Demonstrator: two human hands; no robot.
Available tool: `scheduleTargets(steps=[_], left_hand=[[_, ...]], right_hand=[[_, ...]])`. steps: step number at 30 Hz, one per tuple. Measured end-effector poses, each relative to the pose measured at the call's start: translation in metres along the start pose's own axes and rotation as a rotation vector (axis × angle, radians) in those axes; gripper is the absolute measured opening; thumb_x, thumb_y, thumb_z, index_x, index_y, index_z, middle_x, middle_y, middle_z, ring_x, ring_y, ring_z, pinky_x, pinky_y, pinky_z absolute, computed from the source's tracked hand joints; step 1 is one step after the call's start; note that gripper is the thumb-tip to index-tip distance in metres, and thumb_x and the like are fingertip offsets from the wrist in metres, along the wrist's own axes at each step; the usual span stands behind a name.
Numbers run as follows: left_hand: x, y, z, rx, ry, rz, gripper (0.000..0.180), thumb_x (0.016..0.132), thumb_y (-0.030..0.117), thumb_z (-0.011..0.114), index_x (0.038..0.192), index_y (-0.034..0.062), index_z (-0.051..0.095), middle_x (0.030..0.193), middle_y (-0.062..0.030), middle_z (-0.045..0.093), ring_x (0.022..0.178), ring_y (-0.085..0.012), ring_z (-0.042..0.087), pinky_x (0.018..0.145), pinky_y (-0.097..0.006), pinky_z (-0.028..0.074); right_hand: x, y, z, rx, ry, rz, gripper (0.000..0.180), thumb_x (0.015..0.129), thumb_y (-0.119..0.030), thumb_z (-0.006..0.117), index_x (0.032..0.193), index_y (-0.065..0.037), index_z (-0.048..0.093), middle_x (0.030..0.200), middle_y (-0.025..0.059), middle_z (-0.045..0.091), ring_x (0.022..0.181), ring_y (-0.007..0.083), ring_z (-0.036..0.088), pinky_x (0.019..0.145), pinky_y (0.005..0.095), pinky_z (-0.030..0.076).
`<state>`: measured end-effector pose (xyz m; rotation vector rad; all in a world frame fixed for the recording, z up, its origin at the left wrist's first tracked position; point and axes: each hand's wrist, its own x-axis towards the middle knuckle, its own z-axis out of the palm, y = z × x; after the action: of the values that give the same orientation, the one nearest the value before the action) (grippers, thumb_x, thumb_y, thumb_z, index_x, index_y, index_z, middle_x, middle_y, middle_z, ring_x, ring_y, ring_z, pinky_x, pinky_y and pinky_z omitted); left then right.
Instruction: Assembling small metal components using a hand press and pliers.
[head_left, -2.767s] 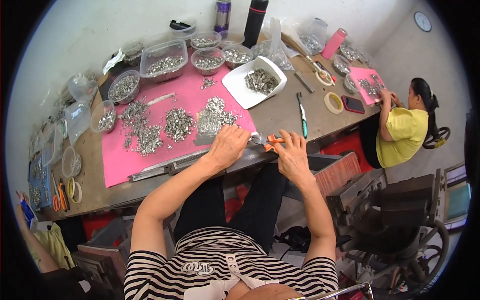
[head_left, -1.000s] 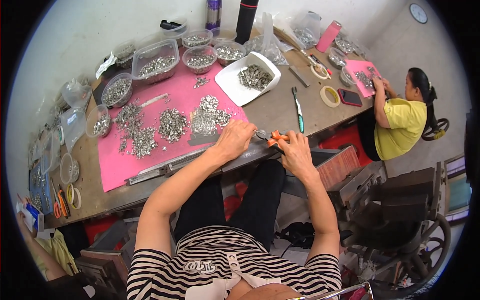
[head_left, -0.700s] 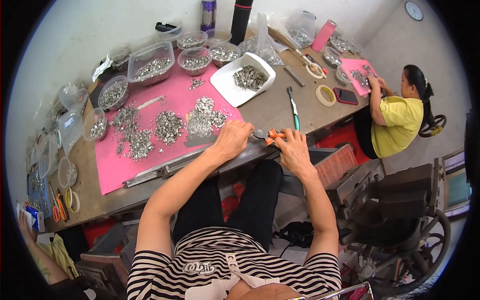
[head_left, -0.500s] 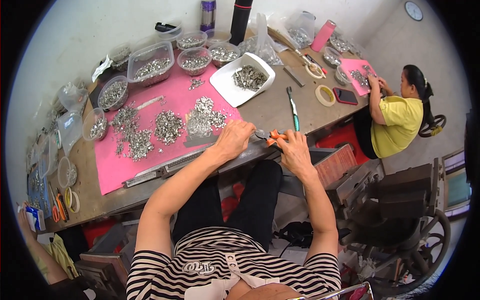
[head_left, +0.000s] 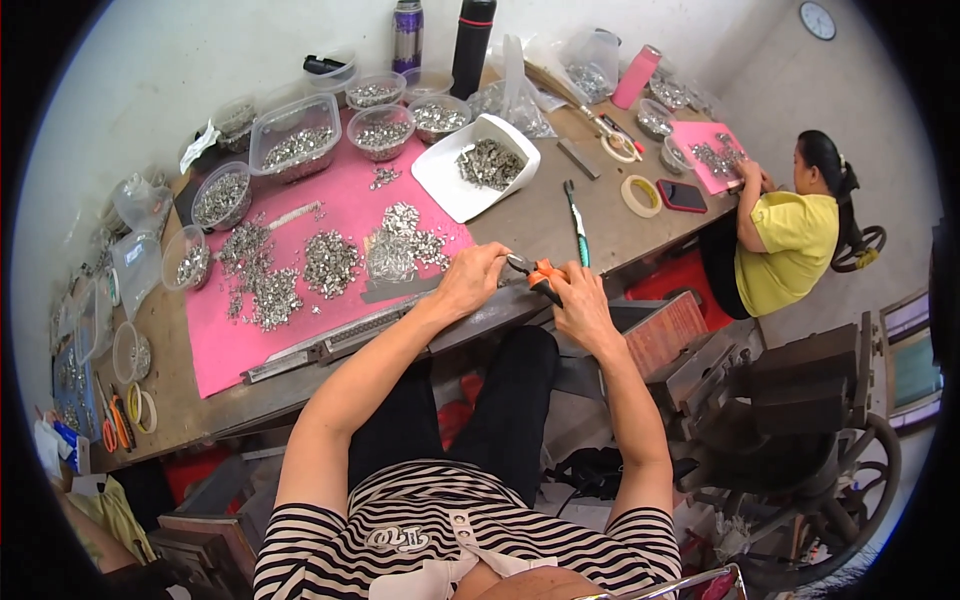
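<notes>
My right hand (head_left: 582, 303) is wrapped round a pair of pliers (head_left: 545, 272) with orange and black handles, held just above the table's front edge. The jaws point left, toward my left hand (head_left: 472, 280). That hand's fingers are pinched together right by the jaw tips; whatever small piece they hold is too tiny to name. Close to my left hand, a heap of thin silvery wire pieces (head_left: 392, 258) lies on a pink sheet (head_left: 228, 345). Further left on the sheet are heaps of small metal parts (head_left: 332, 262).
A white scoop tray (head_left: 455, 190) of metal parts and several clear tubs (head_left: 295, 160) stand behind the heaps. A toothbrush (head_left: 577, 222), tape roll (head_left: 643, 197) and phone (head_left: 681, 196) lie to the right. A co-worker in yellow (head_left: 790, 240) sits at the right; another person's arm shows lower left.
The pliers have turned slightly, so the dark handle shows more below the orange one. Both hands stay close together in nearly the same place. The whole view has shifted a little.
</notes>
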<state>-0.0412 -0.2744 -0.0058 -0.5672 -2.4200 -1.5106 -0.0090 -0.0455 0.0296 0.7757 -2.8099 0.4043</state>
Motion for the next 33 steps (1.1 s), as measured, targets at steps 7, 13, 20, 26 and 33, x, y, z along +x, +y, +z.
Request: scheduleTargets(steps=[7, 13, 20, 26, 33], left_hand=[[-0.001, 0.009, -0.007, -0.091, -0.063, -0.166, 0.018, 0.096, 0.009, 0.058, 0.106, -0.0011, 0.068, 0.078, -0.0234, 0.067, 0.075, -0.0403, 0.068, 0.068, -0.046, 0.052], [-0.004, 0.004, -0.008, 0.042, -0.013, -0.004, 0.019, 0.098, 0.009, 0.057, 0.109, -0.0031, 0.067, 0.07, -0.013, 0.065, 0.063, -0.0217, 0.066, 0.06, -0.037, 0.051], [-0.004, 0.028, -0.049, -0.161, -0.136, -0.304, 0.015, 0.096, 0.01, 0.059, 0.102, -0.0003, 0.068, 0.07, -0.0124, 0.063, 0.061, -0.0171, 0.058, 0.058, -0.033, 0.045], [-0.055, 0.021, -0.066, 0.338, -0.028, 0.029, 0.015, 0.091, 0.01, 0.058, 0.096, 0.0007, 0.069, 0.073, -0.024, 0.065, 0.069, -0.0441, 0.065, 0.067, -0.053, 0.051], [-0.139, 0.045, -0.081, 0.176, 0.352, 0.268, 0.015, 0.086, 0.001, 0.068, 0.101, 0.0058, 0.07, 0.072, -0.0073, 0.059, 0.063, -0.025, 0.053, 0.062, -0.038, 0.041]], right_hand=[[-0.001, 0.001, -0.004, -0.055, 0.019, -0.062, 0.044, 0.07, 0.002, 0.066, 0.113, -0.006, 0.064, 0.11, 0.0112, 0.056, 0.104, 0.0321, 0.055, 0.087, 0.0434, 0.043], [-0.002, -0.001, 0.005, -0.088, 0.042, -0.035, 0.035, 0.07, 0.001, 0.066, 0.104, -0.006, 0.062, 0.103, 0.0116, 0.054, 0.1, 0.0326, 0.055, 0.085, 0.0441, 0.044], [0.008, -0.029, 0.002, 0.004, 0.291, -0.121, 0.029, 0.07, 0.003, 0.065, 0.098, -0.004, 0.063, 0.098, 0.0125, 0.055, 0.095, 0.0341, 0.056, 0.081, 0.0436, 0.044], [0.039, -0.071, -0.03, 0.509, 0.349, 0.011, 0.036, 0.069, 0.015, 0.053, 0.1, 0.0, 0.064, 0.103, 0.015, 0.058, 0.097, 0.0357, 0.059, 0.085, 0.0378, 0.048], [0.157, -0.157, -0.063, 0.388, 0.442, -0.41, 0.043, 0.07, 0.011, 0.059, 0.11, -0.003, 0.066, 0.108, 0.0141, 0.058, 0.101, 0.0354, 0.057, 0.09, 0.0423, 0.044]])
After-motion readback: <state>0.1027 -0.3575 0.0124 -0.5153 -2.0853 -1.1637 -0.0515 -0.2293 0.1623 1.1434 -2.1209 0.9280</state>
